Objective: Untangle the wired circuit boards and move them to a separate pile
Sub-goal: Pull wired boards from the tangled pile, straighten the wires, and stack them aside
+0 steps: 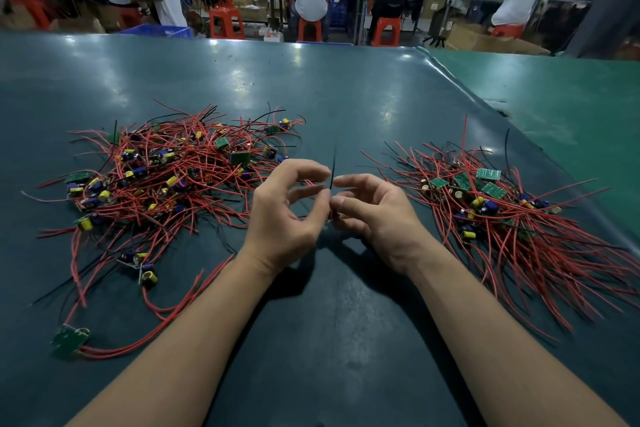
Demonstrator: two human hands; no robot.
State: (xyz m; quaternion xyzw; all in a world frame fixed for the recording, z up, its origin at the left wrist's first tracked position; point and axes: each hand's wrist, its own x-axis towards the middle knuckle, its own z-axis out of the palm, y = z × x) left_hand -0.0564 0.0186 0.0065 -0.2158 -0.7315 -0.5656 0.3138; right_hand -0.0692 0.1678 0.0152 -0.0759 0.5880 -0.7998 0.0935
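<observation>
A tangled pile of small circuit boards with red and black wires lies on the dark green table at the left. A second pile of boards, its red wires fanned toward the front right, lies at the right. Between them my left hand and my right hand meet above the table. Their fingertips pinch a thin black wire that stands upright; a small part of a board shows below the fingers. A loose green board with long red wires lies at the front left.
The dark green table mat ends at a raised fold at the right, with a lighter green surface beyond. Behind the table, several people sit on red stools at other benches among boxes and blue crates.
</observation>
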